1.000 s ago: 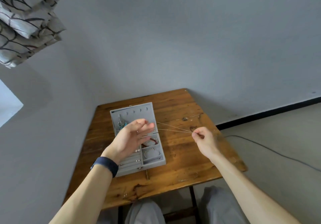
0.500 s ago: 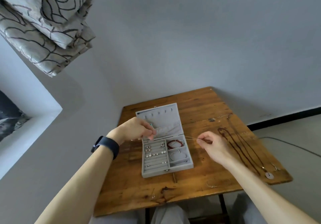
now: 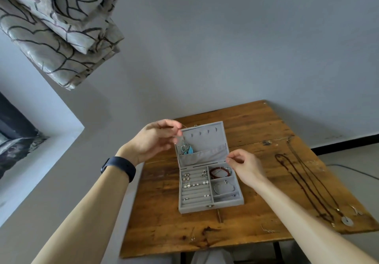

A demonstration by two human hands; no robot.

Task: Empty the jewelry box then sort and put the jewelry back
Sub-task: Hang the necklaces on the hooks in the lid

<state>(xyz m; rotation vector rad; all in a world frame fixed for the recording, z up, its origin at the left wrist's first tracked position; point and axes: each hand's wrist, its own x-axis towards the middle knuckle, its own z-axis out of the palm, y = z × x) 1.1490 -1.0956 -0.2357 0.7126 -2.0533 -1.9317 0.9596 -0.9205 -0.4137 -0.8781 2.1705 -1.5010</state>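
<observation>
Over on the left, our left hand (image 3: 158, 138), the one with the dark wristband (image 3: 118, 168), was up at the top left corner of the open grey velvet jewelry box (image 3: 207, 169), fingertips pinched together on what looked like one end of a very thin chain. Honestly, the chain was too fine to make out properly. Right under that hand, the blue-and-silver dangly earrings (image 3: 186, 148) sat half tucked into the lid's fabric pocket.

In the base of the box, the ring-roll side held small pearl and silver studs (image 3: 194, 183), the top right compartment had the red beaded bracelet (image 3: 219, 172), and the one below it had a thin silver bangle (image 3: 224, 188).

Our right hand (image 3: 244, 167) hung just over the box's right edge, thumb and forefinger pinched shut, probably on the other end of that same chain.

We'd say the step here was getting the chain onto one of the little hooks along the lid. Best bet: keep it taut between both hands so it doesn't knot, loop it onto a hook from the left, then feed the slack into the pocket.

Further right on the worn wooden table (image 3: 256, 124), two long dark cord necklaces (image 3: 301, 183) with a round white pendant (image 3: 347, 220) lay well apart from the box, not yet put back.
</observation>
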